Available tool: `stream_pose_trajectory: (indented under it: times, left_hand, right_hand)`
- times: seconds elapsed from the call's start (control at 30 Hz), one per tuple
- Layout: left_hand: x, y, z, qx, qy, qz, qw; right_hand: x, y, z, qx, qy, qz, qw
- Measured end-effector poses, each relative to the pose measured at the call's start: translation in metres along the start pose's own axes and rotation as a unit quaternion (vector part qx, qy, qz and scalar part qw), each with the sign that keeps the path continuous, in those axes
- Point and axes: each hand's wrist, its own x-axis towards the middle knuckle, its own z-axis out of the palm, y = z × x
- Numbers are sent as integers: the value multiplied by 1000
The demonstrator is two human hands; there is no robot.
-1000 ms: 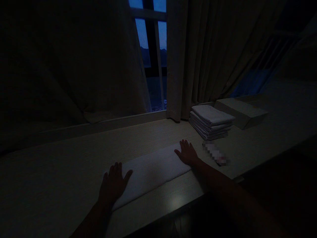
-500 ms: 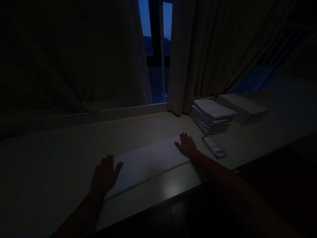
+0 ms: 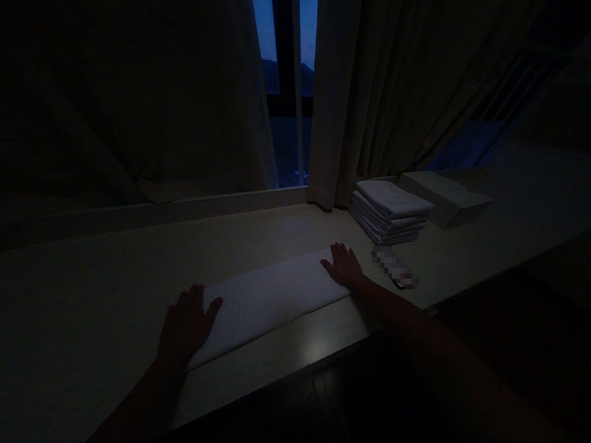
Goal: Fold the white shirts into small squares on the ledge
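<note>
A white cloth point(image 3: 272, 298), folded into a long flat strip, lies slantwise on the pale counter point(image 3: 249, 378) in dim light. At its left end my left hand point(image 3: 187, 323) rests flat with the thumb spread over the cloth. My right hand point(image 3: 342, 266) lies on the right end, fingers stretched out and thumb apart. Neither hand grips anything. Beyond my right hand is a stack of folded white cloths point(image 3: 390, 212), set against the curtain side.
Right of my right hand lies a small blurred-out flat object point(image 3: 394, 268). A pale box point(image 3: 446, 197) stands behind the stack. Dark curtains point(image 3: 337, 111) hang along the back, parted at a window point(image 3: 289, 74). The counter's front edge runs diagonally below my hands.
The whole view has shifted slightly, so everything sits a little further left and up. Both hands stay flat on the cloth's ends, and the cloth keeps its shape.
</note>
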Motion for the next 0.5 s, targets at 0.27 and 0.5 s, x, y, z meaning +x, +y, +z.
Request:
stream_pose_trajectory:
  times: [0.27, 0.5]
  left_hand:
    - [-2, 2, -2, 22, 21, 24, 999]
    - [-3, 3, -1, 22, 20, 10, 999]
  right_hand:
    - [-4, -3, -6, 2, 5, 4, 1000]
    - [-2, -2, -3, -2, 6, 2, 1000]
